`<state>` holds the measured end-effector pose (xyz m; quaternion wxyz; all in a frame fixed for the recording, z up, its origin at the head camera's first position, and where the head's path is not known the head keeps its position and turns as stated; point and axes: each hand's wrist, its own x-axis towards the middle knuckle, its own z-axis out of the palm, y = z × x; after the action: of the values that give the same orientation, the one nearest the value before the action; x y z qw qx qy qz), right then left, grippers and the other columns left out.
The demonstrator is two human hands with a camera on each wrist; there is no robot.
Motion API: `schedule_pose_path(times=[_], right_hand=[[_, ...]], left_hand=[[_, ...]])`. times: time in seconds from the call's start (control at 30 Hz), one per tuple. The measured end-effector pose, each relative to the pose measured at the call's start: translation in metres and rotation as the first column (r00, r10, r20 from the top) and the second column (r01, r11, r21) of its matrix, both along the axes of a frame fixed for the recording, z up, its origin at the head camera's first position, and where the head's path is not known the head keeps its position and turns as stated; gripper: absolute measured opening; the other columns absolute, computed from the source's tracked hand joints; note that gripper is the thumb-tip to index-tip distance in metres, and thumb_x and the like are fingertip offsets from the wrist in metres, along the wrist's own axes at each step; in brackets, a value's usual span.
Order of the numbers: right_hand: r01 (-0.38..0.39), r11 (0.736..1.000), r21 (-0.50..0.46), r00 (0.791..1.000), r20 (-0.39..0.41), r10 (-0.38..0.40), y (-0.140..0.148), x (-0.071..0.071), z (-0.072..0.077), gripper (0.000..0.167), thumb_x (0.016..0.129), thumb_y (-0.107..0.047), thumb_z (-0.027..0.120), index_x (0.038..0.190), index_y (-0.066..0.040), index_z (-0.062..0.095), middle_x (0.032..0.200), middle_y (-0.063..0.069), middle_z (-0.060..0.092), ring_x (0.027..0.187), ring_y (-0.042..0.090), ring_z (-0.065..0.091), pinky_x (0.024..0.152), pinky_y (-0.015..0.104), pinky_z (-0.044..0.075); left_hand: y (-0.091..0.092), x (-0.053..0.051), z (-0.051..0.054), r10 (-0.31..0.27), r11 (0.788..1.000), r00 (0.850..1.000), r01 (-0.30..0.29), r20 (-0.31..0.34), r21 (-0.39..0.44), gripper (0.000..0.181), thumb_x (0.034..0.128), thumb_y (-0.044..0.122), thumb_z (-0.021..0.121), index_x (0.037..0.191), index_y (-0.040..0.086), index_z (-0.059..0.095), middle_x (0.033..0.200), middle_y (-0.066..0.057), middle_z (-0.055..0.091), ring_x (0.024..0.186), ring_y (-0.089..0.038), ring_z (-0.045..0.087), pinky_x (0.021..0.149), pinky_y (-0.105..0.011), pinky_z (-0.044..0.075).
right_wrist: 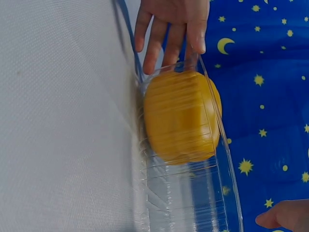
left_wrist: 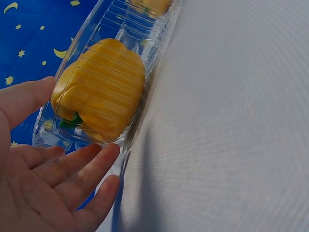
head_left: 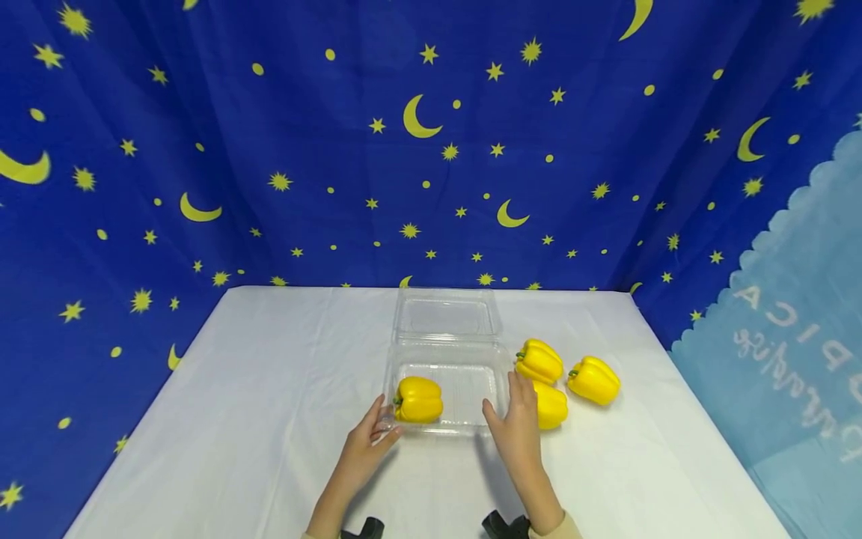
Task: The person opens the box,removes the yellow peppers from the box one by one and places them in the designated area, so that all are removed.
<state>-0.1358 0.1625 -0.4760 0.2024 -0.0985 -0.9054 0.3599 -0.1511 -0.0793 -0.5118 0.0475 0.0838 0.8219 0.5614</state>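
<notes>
A clear hinged plastic container (head_left: 465,430) lies unfolded on the table, one yellow bell pepper (head_left: 419,400) inside its near half at the left. At that half's front-left corner is my left hand (head_left: 364,447), fingers spread and fairly straight, touching the plastic at the end wall. The left wrist view shows the bell pepper (left_wrist: 104,89) through the ribbed side, with the left hand's thumb at the rim. My right hand (head_left: 520,427) is at the container's right side, fingers extended, holding nothing. It partly covers a second bell pepper (head_left: 552,406).
Two more bell peppers (head_left: 540,361) (head_left: 594,380) lie right of the container. Its lid half (head_left: 446,314) extends toward the table's back edge. A white cloth covers the table (head_left: 289,404). Behind hangs a blue curtain (head_left: 323,150) with stars and moons.
</notes>
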Motion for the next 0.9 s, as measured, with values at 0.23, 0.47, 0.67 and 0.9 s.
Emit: schedule_pose_path(times=[0.23, 0.47, 0.67, 0.9], right_hand=[[-0.001, 1.0, 0.013, 1.0, 0.024, 0.001, 0.0004, 0.0032, 0.0005, 0.062, 0.083, -0.008, 0.07, 0.134, 0.014, 0.042, 0.139, 0.034, 0.041, 0.131, 0.049, 0.037, 0.111, 0.059, 0.031], [-0.014, 1.0, 0.0, 0.999, 0.035, 0.014, 0.0002, 0.0031, 0.0023, 0.063, 0.084, -0.011, 0.069, 0.135, 0.014, 0.041, 0.142, 0.034, 0.037, 0.133, 0.047, 0.035, 0.112, 0.058, 0.032], [-0.026, 1.0, -0.012, 0.999, 0.041, 0.026, -0.0006, 0.0026, 0.0037, 0.064, 0.084, -0.013, 0.069, 0.135, 0.013, 0.041, 0.144, 0.033, 0.035, 0.135, 0.046, 0.033, 0.114, 0.057, 0.03], [-0.037, 0.999, -0.011, 0.998, 0.049, 0.038, -0.0038, 0.0009, 0.002, 0.064, 0.084, -0.013, 0.069, 0.136, 0.013, 0.041, 0.144, 0.033, 0.036, 0.135, 0.046, 0.034, 0.114, 0.057, 0.03]], left_hand=[[0.0003, 0.001, 0.0, -0.018, 1.0, 1.0, 0.018, -0.004, -0.002, 0.07, 0.0912, 0.024, 0.063, 0.146, -0.004, 0.031, 0.137, -0.023, 0.052, 0.119, -0.035, 0.056, 0.098, -0.045, 0.049], [0.0021, -0.0008, 0.0024, -0.024, 1.0, 0.999, 0.024, -0.023, 0.005, 0.07, 0.0912, 0.026, 0.064, 0.145, -0.004, 0.031, 0.137, -0.023, 0.053, 0.116, -0.034, 0.059, 0.099, -0.047, 0.048], [0.0021, -0.0014, 0.0017, -0.024, 1.0, 1.0, 0.025, -0.019, 0.008, 0.071, 0.0911, 0.027, 0.064, 0.146, -0.004, 0.03, 0.137, -0.023, 0.053, 0.117, -0.034, 0.058, 0.099, -0.048, 0.048], [-0.0016, 0.0013, 0.0012, -0.002, 1.0, 1.0, 0.002, 0.002, 0.001, 0.072, 0.0913, 0.027, 0.063, 0.147, -0.003, 0.03, 0.138, -0.022, 0.052, 0.121, -0.034, 0.056, 0.1, -0.046, 0.048]])
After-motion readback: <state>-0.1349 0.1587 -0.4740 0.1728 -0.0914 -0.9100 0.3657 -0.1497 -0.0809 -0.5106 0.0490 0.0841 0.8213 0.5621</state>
